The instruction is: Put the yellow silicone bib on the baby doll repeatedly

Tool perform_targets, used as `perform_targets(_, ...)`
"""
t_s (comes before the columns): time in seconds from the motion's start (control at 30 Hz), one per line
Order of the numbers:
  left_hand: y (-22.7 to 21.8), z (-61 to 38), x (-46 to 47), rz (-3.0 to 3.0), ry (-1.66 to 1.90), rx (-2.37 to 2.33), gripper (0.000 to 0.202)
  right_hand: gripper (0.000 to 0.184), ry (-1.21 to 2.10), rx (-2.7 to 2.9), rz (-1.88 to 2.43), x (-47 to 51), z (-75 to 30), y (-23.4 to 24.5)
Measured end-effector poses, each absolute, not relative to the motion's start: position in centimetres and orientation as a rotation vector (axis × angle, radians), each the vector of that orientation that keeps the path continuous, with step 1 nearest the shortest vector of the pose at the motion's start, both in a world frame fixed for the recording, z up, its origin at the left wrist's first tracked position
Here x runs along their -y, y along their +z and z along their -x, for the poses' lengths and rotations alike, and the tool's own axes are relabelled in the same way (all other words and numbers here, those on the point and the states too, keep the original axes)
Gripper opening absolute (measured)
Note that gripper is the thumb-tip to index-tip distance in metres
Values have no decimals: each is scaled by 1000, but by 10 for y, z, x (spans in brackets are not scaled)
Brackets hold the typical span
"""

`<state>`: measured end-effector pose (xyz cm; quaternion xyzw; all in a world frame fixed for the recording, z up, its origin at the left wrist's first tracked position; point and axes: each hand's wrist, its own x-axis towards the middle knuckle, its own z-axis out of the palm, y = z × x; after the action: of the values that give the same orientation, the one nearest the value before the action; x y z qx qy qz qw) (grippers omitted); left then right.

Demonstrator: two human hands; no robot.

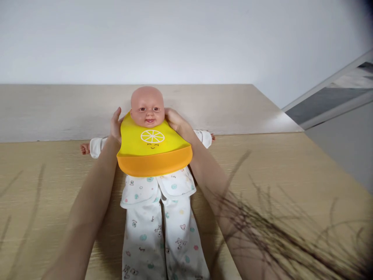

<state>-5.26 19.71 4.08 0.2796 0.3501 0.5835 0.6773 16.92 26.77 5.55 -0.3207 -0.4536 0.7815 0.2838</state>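
A baby doll [147, 100] lies on its back on the wooden table, its face up and arms spread. Around its neck sits a yellow silicone bib [132, 134] with a citrus-slice print and an orange catch pocket. My left hand [116, 123] is at the bib's left upper edge, thumb raised, fingers tucked behind the bib. On the other side, my right hand [175, 118] closes on the bib's neck edge, its fingertips hidden behind the doll's neck. The doll wears a white printed top [140, 190] and matching trousers [142, 237].
Light wood covers the tabletop [262, 167], with a paler raised or separate panel [58, 111] along the back. Behind stands a white wall [175, 39]. A grey-framed edge [329, 93] is at the right. Blurred strands of hair [262, 221] cross the lower right.
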Motion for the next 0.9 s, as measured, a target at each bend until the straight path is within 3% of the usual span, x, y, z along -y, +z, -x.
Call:
perform_targets(0.2, 41, 50, -201, -662, 1317, -823, 67, 31, 2250, 1178, 731, -268, -171, 56)
perform_targets(0.53, 31, 59, -211, -682, 1254, -884, 53, 28, 2153, 1142, 757, -255, -166, 74)
perform_targets(0.9, 36, 50, -204, -568, 1415, -928, 33, 39, 2080, 1196, 690, -272, -165, 51)
